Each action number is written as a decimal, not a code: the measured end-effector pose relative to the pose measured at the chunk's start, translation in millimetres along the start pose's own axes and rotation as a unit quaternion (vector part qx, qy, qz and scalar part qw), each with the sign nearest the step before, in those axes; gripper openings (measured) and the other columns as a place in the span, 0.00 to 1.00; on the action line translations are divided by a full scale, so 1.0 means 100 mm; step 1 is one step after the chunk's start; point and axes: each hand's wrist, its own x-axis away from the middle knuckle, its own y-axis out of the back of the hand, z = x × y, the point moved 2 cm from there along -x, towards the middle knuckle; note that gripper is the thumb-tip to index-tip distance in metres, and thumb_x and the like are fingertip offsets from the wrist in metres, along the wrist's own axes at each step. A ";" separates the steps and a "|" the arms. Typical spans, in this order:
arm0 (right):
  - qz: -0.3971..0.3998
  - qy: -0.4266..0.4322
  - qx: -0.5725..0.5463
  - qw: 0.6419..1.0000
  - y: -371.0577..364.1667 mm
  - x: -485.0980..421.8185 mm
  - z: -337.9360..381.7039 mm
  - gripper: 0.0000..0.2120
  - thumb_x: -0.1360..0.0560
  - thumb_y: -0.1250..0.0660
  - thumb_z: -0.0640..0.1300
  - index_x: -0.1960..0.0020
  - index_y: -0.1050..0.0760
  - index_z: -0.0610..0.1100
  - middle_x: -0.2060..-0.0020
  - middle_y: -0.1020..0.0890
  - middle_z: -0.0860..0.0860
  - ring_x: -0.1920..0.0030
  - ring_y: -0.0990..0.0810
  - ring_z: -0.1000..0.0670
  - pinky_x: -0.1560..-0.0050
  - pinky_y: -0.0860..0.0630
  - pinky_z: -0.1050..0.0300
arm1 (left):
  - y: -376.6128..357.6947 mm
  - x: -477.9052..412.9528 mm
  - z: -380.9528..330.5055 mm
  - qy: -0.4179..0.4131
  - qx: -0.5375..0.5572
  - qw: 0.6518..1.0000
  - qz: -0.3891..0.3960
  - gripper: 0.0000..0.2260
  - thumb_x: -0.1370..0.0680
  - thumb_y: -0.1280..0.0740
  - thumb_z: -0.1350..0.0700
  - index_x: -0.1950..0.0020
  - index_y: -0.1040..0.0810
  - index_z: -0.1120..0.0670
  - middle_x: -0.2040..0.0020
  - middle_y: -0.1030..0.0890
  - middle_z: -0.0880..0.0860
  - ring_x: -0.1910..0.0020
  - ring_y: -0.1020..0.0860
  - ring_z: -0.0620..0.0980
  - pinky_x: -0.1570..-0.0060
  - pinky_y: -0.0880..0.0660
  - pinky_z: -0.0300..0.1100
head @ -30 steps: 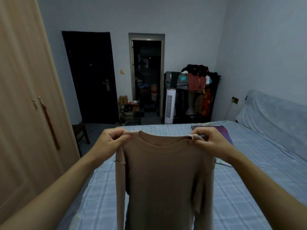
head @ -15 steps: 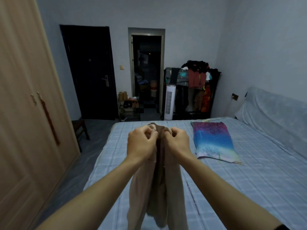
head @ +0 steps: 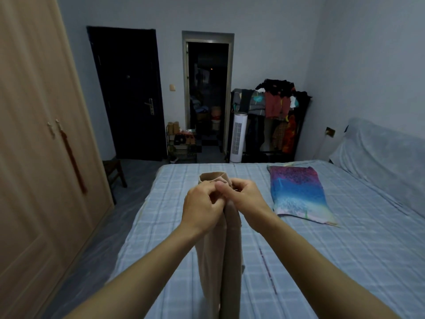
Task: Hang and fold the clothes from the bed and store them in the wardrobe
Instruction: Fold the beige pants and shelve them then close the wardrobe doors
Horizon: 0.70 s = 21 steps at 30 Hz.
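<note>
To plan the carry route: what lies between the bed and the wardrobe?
Head view: bare grey floor, with a dark stool at its far end.

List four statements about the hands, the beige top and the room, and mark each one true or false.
1. The left hand and the right hand both grip the beige top, close together. True.
2. The wardrobe doors stand open. False: they are shut.
3. A multicoloured cloth lies on the bed, right of the hands. True.
4. The beige top lies flat on the bed. False: it hangs down from the hands.
</note>
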 end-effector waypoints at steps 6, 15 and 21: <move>-0.034 -0.019 0.029 0.999 0.15 -0.04 -0.11 0.09 0.20 0.34 0.42 0.53 0.18 0.38 0.59 0.17 0.38 0.58 0.19 0.48 0.54 0.22 0.49 | 0.22 0.08 0.09 -0.051 -0.088 0.994 -0.035 0.18 0.31 0.28 0.45 0.42 0.19 0.44 0.52 0.23 0.42 0.49 0.28 0.45 0.48 0.30 0.40; 0.085 0.059 0.101 0.990 0.22 0.02 0.01 0.11 0.18 0.38 0.46 0.50 0.21 0.41 0.58 0.21 0.40 0.57 0.23 0.48 0.55 0.27 0.52 | 0.43 -0.23 0.12 0.046 0.043 0.986 0.153 0.15 0.33 0.21 0.60 0.49 0.18 0.51 0.55 0.16 0.50 0.54 0.18 0.47 0.53 0.20 0.49; 0.064 0.131 0.124 0.981 0.32 0.06 0.01 0.06 0.19 0.36 0.44 0.50 0.20 0.46 0.58 0.20 0.42 0.58 0.22 0.46 0.57 0.25 0.55 | 0.40 -0.30 -0.01 -0.026 0.004 0.990 0.140 0.05 0.26 0.28 0.62 0.57 0.18 0.52 0.64 0.18 0.50 0.64 0.21 0.43 0.64 0.24 0.43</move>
